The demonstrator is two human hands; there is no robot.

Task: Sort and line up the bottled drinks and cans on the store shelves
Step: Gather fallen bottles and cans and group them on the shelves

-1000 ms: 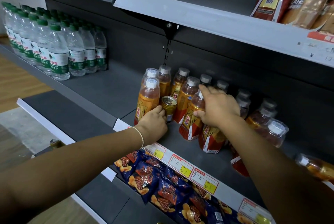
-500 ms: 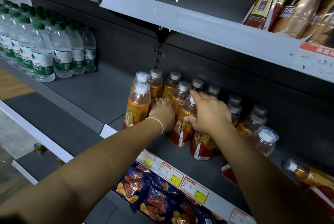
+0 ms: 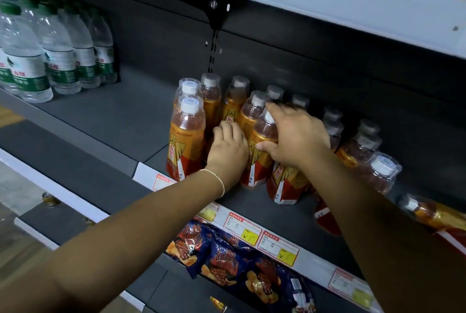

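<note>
The right hand (image 3: 296, 140) grips an orange bottle (image 3: 256, 171) by the shelf (image 3: 252, 211) front edge, maybe to line it up. I cannot tell what the left hand (image 3: 228, 148) holds.

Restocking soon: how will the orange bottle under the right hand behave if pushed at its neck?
Likely tips rather than slides: the orange bottle is tall, slim and looks full. It looks glossy, so may slip in the right hand. Close neighbouring bottles could topple.

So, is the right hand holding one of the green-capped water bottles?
No, the right hand grips an orange drink bottle, while the water bottles stand apart at the far left of the shelf.
</note>
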